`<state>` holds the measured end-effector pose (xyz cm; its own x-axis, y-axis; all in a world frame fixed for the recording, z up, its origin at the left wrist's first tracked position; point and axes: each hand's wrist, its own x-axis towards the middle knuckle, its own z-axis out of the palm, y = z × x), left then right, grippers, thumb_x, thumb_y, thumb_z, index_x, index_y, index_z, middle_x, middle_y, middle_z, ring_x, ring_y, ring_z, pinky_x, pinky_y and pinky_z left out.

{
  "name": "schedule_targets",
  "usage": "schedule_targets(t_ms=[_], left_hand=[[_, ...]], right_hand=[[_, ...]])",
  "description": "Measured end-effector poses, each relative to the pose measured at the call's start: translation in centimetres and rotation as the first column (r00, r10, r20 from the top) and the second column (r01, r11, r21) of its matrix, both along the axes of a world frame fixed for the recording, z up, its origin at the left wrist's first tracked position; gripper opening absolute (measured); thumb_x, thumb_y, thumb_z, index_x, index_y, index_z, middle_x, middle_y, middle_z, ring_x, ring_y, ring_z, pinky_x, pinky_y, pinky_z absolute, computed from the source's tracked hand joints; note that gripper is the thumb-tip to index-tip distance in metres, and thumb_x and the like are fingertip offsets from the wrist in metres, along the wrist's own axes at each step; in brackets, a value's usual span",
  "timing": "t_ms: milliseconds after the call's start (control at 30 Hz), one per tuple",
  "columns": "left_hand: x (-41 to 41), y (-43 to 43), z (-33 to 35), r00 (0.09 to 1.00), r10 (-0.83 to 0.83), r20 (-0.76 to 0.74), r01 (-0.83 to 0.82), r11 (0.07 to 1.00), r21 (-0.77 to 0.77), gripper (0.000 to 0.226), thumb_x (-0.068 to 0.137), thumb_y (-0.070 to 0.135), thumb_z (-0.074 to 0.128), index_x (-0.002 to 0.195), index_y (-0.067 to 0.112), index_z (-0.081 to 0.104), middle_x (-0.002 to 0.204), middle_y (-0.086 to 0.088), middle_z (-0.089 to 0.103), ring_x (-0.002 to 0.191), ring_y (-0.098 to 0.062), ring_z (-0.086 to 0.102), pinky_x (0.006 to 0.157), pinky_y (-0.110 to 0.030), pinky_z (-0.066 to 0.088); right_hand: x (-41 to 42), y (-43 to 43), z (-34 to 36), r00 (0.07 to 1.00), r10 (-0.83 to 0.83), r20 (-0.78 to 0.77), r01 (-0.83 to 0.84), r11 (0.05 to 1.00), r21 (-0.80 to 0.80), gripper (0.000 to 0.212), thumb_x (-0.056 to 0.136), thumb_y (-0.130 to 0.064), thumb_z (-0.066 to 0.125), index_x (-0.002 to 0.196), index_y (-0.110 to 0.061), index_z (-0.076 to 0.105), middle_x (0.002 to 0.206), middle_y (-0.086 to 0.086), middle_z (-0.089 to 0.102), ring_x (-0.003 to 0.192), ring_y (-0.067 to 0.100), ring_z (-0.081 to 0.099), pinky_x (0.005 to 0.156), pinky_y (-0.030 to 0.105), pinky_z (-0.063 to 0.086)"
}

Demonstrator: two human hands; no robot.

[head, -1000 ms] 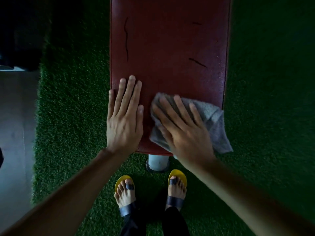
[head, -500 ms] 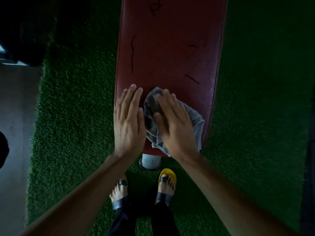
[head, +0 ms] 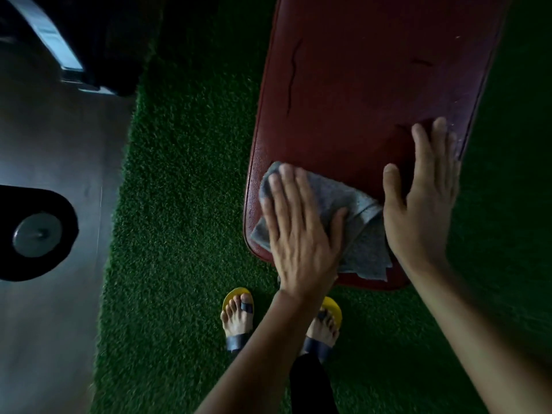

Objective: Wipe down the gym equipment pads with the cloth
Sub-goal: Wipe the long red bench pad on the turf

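Cloth (head: 363,234) now under left hand (head: 298,231); right hand (head: 418,210) moved onto bare pad (head: 358,100).

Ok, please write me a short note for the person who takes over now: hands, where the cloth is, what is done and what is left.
Left hand: flat, pressing the grey cloth onto the near left corner of the red pad.
Right hand: flat on the pad near its right edge, beside the cloth, holding nothing.
Done: wiping at the near end; how much is clean cannot be told.
Left: likely the far part of the pad.
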<state>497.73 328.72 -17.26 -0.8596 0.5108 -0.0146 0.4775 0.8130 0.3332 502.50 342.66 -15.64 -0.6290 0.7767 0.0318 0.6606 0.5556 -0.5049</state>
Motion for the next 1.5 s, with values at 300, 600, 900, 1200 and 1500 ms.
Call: schedule_targets(t_ms=[300, 600, 900, 1200, 1500], left_hand=[[-3.1, 1.5, 0.1, 0.995, 0.093, -0.026, -0.094, 0.995, -0.026, 0.079, 0.103, 0.052, 0.038, 0.153, -0.005, 0.016, 0.162, -0.022, 0.011, 0.152, -0.033, 0.005, 0.124, -0.048, 0.012], [-5.2, 3.3, 0.4, 0.983, 0.186, 0.007, -0.186, 0.982, -0.023, 0.080, 0.103, 0.053, 0.035, 0.153, -0.007, 0.017, 0.161, -0.025, 0.014, 0.152, -0.035, 0.009, 0.121, -0.053, 0.015], [1.8, 0.6, 0.5, 0.989, 0.102, 0.107, -0.091, 0.990, -0.107, 0.079, 0.103, 0.051, 0.033, 0.154, -0.003, 0.008, 0.164, -0.020, 0.000, 0.153, -0.031, -0.004, 0.122, -0.054, 0.005], [6.0, 5.9, 2.2, 0.892, 0.360, 0.274, -0.346, 0.933, -0.098, 0.079, 0.103, 0.056, 0.017, 0.155, 0.000, -0.002, 0.164, -0.016, -0.010, 0.153, -0.029, -0.007, 0.121, -0.056, 0.008], [1.3, 13.2, 2.0, 0.553, 0.789, 0.267, -0.799, 0.593, -0.099, 0.080, 0.099, 0.062, 0.013, 0.155, 0.011, -0.012, 0.163, -0.005, -0.021, 0.150, -0.017, -0.021, 0.122, -0.046, -0.013]], right_hand=[[-0.1, -0.4, -0.8, 0.999, -0.039, -0.016, 0.040, 0.997, 0.069, 0.053, 0.106, -0.034, 0.040, 0.156, -0.019, 0.029, 0.166, 0.004, 0.019, 0.154, 0.019, 0.011, 0.126, 0.041, 0.010], [-0.2, -0.2, -0.4, 1.000, -0.026, -0.004, 0.026, 0.999, 0.030, 0.054, 0.106, -0.036, 0.040, 0.156, -0.019, 0.028, 0.167, 0.004, 0.017, 0.155, 0.019, 0.009, 0.126, 0.040, 0.009], [-0.6, 0.0, 1.8, 0.998, -0.026, 0.062, 0.030, 0.998, -0.064, 0.052, 0.104, -0.032, 0.049, 0.153, -0.021, 0.034, 0.166, 0.002, 0.021, 0.153, 0.021, 0.016, 0.123, 0.047, 0.019], [-3.3, 7.9, 5.0, 0.953, 0.302, 0.013, -0.302, 0.953, 0.022, 0.034, 0.102, -0.022, 0.052, 0.135, -0.016, 0.057, 0.151, 0.001, 0.046, 0.139, 0.023, 0.043, 0.116, 0.052, 0.031], [-9.3, 13.8, 3.5, 0.411, 0.911, 0.033, -0.911, 0.411, 0.021, 0.037, 0.100, -0.016, 0.052, 0.136, -0.013, 0.058, 0.151, 0.006, 0.047, 0.144, 0.024, 0.037, 0.121, 0.044, 0.017]])
